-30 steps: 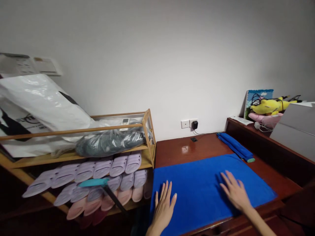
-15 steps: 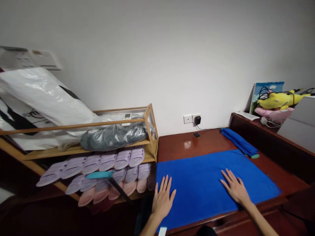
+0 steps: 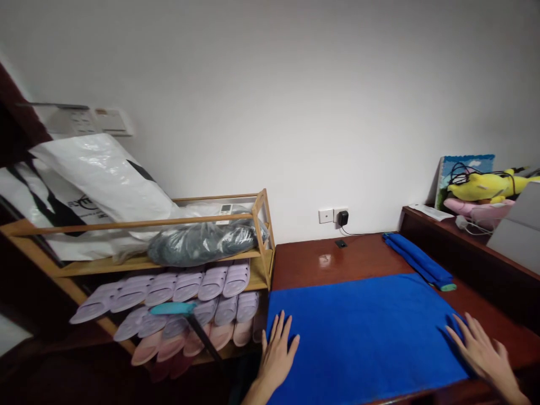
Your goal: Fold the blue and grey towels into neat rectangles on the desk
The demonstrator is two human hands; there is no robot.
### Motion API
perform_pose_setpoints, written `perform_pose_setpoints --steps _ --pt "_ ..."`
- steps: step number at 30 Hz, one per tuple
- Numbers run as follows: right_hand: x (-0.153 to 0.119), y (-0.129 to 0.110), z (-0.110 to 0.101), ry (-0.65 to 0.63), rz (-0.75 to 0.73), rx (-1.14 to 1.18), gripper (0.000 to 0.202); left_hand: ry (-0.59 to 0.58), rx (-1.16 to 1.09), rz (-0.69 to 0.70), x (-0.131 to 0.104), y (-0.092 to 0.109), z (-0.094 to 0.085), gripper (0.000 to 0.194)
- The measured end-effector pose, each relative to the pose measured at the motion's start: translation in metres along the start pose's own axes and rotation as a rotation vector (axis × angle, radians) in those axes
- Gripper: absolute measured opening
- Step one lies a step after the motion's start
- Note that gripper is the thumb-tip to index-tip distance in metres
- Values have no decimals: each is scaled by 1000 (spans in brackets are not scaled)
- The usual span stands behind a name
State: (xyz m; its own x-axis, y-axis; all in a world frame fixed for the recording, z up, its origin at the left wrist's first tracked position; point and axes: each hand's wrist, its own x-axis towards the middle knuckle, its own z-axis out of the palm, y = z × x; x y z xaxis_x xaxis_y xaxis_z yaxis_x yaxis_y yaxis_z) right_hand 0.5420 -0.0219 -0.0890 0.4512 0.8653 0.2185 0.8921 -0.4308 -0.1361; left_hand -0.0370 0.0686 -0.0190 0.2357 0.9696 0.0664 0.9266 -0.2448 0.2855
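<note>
Blue towel [image 3: 363, 337]: spread flat on the red-brown wooden table [image 3: 307, 261], covering its near half. All places below are given from this towel.

Left hand [image 3: 276, 354]: palm down on the towel's near left corner, fingers straight and slightly spread, clamped on nothing.

Right hand [image 3: 485, 351]: palm down at the towel's right edge, fingers splayed and flat, some on the cloth and some at its border; nothing gripped.

Folded blue towel [image 3: 419, 261]: a long narrow bundle beyond the far right corner, lying on the table against the raised dark ledge [image 3: 464, 253], a green tip showing at its near end.

Wall socket with black plug [image 3: 335, 215]: on the white wall behind the far edge, cord trailing down to the tabletop.

Bamboo rack [image 3: 257, 236]: just left of the towel, beside the table. Top shelf holds a clear bag of dark cloth [image 3: 202, 242] and a white plastic bag [image 3: 101, 185]. Lower shelves hold rows of lilac slippers [image 3: 181, 287] and pink slippers [image 3: 211, 337].

Yellow plush toy [image 3: 485, 184]: well to the far right, on the ledge, tangled with black cables, resting above a pink item.
</note>
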Motion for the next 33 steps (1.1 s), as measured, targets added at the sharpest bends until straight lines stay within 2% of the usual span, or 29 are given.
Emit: perform_pose_setpoints --steps 3,5,7,10,12,14,16,19,22,24,26,28,33 --pt "23 -47 1 -114 -92 52 70 100 -62 -53 22 -12 -1 55" --pt "35 -69 6 -153 -92 66 70 114 -105 -94 35 -23 0 55" --pt "43 -74 13 -164 -51 53 69 99 -128 -105 41 -33 4 55" --pt "51 -62 21 -203 -35 10 66 96 -175 -62 42 -43 12 54" --pt "54 -57 17 -235 -30 -11 66 114 -239 -39 41 -45 16 54" --pt "57 -69 6 -229 -20 -4 68 117 -296 -35 40 -46 19 55" --pt "58 -101 -8 -191 -66 37 69 111 -319 -41 40 -45 19 55" --pt "59 -175 -20 -214 -300 127 69 117 -332 -35 40 -43 16 53" --pt "57 -240 -14 -249 -423 169 64 122 -313 -31 39 -42 14 53" --pt "57 -261 -5 -256 -442 178 63 127 -289 -31 38 -42 13 53" --pt "60 -262 4 -247 -422 175 64 135 -273 -33 38 -43 14 53" --pt "67 -247 10 -229 -374 163 65 142 -272 -33 38 -45 15 52" --pt "93 -176 12 -223 -216 105 67 139 -312 -45 40 -46 18 52"
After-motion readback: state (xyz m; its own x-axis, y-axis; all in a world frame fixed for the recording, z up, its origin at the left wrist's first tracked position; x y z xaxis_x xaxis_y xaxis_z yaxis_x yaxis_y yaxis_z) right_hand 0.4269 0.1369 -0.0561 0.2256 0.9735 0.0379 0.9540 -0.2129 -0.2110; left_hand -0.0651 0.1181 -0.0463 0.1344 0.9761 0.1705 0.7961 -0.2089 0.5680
